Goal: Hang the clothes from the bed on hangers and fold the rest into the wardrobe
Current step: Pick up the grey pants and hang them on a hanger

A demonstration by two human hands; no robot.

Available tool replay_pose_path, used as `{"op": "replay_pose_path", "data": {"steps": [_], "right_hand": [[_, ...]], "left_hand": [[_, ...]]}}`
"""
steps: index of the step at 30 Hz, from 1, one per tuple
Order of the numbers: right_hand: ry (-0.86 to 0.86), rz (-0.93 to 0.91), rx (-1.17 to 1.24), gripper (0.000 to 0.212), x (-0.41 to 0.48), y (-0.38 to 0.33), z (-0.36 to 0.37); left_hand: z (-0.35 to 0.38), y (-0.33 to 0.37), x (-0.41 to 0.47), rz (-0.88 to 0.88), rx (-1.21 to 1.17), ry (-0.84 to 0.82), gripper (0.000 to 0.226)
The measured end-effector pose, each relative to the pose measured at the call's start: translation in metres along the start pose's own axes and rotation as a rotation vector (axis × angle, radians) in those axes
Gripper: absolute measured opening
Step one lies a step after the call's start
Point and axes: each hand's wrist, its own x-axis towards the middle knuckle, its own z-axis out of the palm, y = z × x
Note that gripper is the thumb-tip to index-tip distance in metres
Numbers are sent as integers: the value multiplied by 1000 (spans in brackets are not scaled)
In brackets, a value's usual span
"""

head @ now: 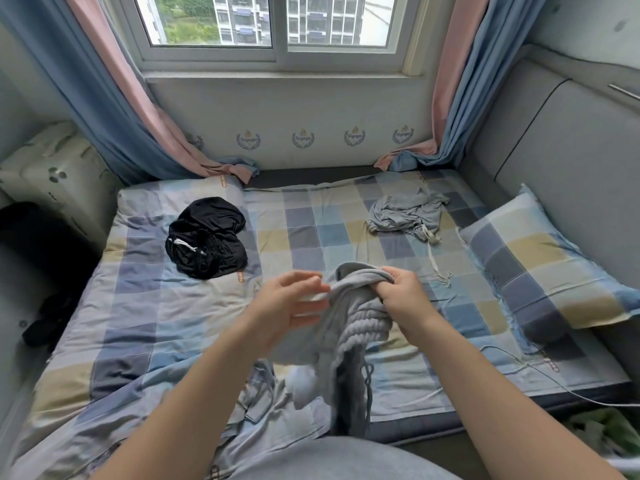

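Three garments in view. One grey garment (pixel 349 327) is held up above the near half of the bed (pixel 145 306), between both hands. It is soft grey knit with a ribbed, bunched band near the top and a darker grey cord dangling from its lower part, and its lower end hangs toward the near bed edge. One black garment (pixel 207 237) with a white drawstring lies crumpled on the left of the checked sheet. One pale grey garment (pixel 405 213) with long ties lies crumpled on the right, near the checked pillow (pixel 540 271). The two lying pieces are well apart from each other and from the held one.

The held piece is too bunched to tell what type it is, and its lower part is motion-blurred. Its bottom end is hidden behind the person's grey-clad front at the frame bottom. More pale cloth lies rumpled on the sheet under it, and what that is cannot be told. A thin white cable (pixel 519 368) trails across the bed's right side.

The right hand (pixel 401 296) is fisted, fingers curled tight round the gathered top of the held piece, knuckles up. The left hand (pixel 291 299) is palm-in, fingers half-curved and spread, tips and thumb at the cloth's left edge. Whether it pinches the cloth or only touches it cannot be told. Both forearms reach in from the bottom corners, bare.
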Motion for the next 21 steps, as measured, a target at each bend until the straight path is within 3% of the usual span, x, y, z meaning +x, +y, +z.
{"op": "replay_pose_path", "data": {"steps": [4, 8, 13, 17, 21], "right_hand": [[26, 51, 197, 22, -5, -11, 8], [-33, 41, 455, 18, -12, -28, 12], [-132, 110, 740, 26, -19, -50, 9], [-75, 166, 881, 22, -17, -55, -3], [47, 233, 943, 23, -11, -40, -14]], "left_hand": [[3, -31, -4, -82, 275, -199, 56], [7, -54, -2, 7, 462, -328, 51], [-2, -68, 11, 166, 614, -185, 8], [-24, -71, 15, 187, 704, -84, 12], [-43, -65, 13, 355, 792, 129, 21]]}}
